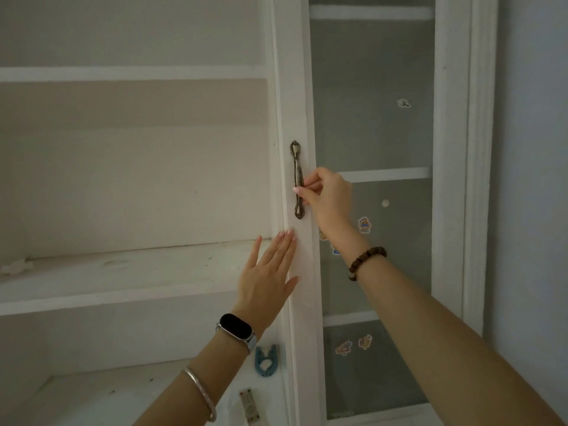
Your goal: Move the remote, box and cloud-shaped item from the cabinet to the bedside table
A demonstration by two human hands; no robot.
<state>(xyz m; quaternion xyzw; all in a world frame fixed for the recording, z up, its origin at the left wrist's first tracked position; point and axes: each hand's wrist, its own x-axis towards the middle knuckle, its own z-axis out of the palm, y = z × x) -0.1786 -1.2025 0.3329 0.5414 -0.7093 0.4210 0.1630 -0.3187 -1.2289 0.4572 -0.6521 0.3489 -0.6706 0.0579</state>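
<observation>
Two hands on the cabinet door (299,118). Right hand (325,195): grip pinched around the bronze handle (297,179), likely to swing the door. Left hand (267,272): flat and open against the door's edge, holding nothing, probably steadying it. Remote (249,405) lies on the lower shelf (92,395) at bottom centre, beside a blue cloud-shaped item (266,359) leaning by the frame. Box not seen. Shelf front is open; left forearm crosses the reach path.

Remote (249,407) on the lowest cabinet (138,272) shelf.
White, slim, lying flat, lengthwise, near the shelf's right end, partly cut off below.
</observation>
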